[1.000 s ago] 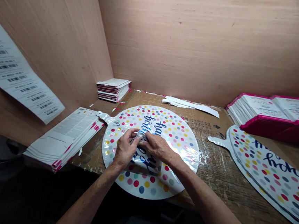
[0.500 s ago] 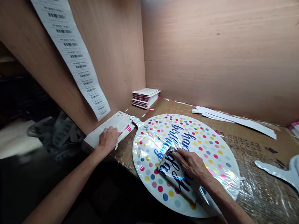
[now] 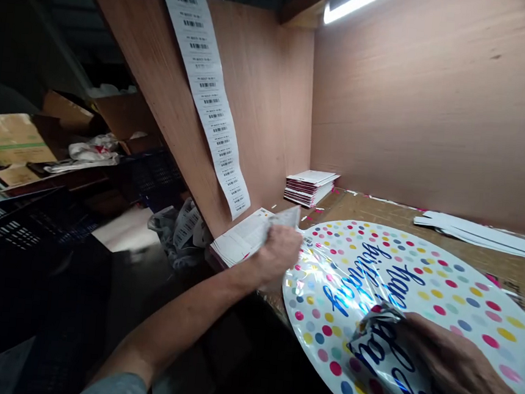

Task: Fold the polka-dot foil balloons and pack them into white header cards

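Two busy hands: left hand (image 3: 280,251) closed on one blurry card (image 3: 292,217) near two card stacks (image 3: 309,193), right hand (image 3: 454,364) clamped on one folded foil piece (image 3: 390,367) over one dotted balloon (image 3: 345,250).

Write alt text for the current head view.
A person's right hand holds crumpled, blue-lettered film over a flat, round polka-dot birthday balloon, while the left hand holds a blurred pale item by white cards. Barcode labels hang on a wooden panel.

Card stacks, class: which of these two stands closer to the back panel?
The far stack, near the corner; the other stack lies nearer the person, partly behind the left hand.
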